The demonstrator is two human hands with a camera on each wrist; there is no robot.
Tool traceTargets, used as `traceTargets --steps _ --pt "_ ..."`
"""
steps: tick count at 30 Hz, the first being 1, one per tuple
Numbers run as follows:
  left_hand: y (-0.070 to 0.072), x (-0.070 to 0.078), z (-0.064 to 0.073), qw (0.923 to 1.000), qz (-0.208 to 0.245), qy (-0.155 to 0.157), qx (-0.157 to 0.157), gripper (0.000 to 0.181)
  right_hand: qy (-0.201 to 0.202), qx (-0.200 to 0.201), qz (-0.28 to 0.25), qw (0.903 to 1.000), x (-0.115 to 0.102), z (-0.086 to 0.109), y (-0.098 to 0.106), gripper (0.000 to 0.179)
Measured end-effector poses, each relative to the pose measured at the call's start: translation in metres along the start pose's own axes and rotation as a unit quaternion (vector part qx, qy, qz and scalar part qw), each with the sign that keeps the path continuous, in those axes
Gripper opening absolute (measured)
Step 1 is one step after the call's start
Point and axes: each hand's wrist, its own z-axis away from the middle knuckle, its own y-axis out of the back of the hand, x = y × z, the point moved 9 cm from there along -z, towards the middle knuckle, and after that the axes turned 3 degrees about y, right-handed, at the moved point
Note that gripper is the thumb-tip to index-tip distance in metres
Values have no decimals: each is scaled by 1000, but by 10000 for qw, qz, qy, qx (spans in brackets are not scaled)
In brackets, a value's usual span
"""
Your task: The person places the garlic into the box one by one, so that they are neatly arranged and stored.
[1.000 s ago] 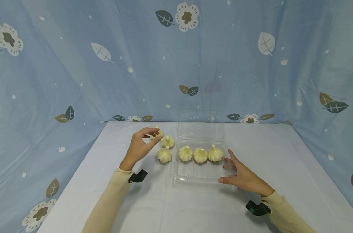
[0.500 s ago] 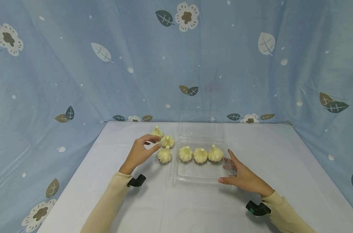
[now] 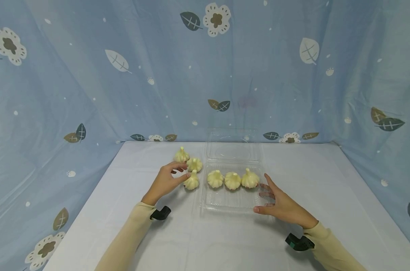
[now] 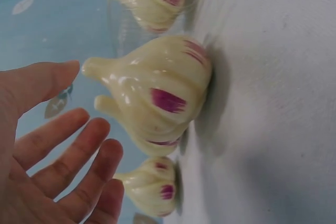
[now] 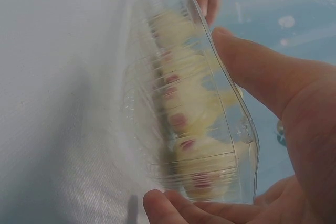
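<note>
My left hand point(image 3: 166, 182) reaches to the nearest of three glossy garlic bulbs on the table left of the box. Its spread thumb and fingers stand about the stem of this garlic bulb point(image 3: 192, 183); in the left wrist view the thumb tip is right at the stem of the painted garlic bulb point(image 4: 157, 87), with the other fingers apart from it. A clear plastic clamshell box point(image 3: 222, 201) holds a row of three more garlic bulbs point(image 3: 233, 181). My right hand point(image 3: 286, 209) holds the box's front right corner, thumb at the rim point(image 5: 231, 93) and fingers along the side.
Behind the box its transparent lid point(image 3: 233, 152) is folded back toward the blue patterned curtain point(image 3: 178, 56). Two garlic bulbs point(image 3: 194, 165) stand just beyond the left hand. A white cloth point(image 3: 205, 244) covers the table.
My left hand has come down and nearer from the farthest loose bulb to the closest one, uncovering the farthest. The right hand and the box have stayed in place.
</note>
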Motion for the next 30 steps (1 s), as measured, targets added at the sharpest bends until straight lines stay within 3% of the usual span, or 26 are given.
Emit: traceTargets --steps 9,30 --pt "-10 -4 -1 9997 28 10 -238 38 -33 13 3 10000 0 0 0 122" --pt "-20 -1 -3 9992 -165 -157 -329 29 -64 3 -23 10000 -1 1 0 124"
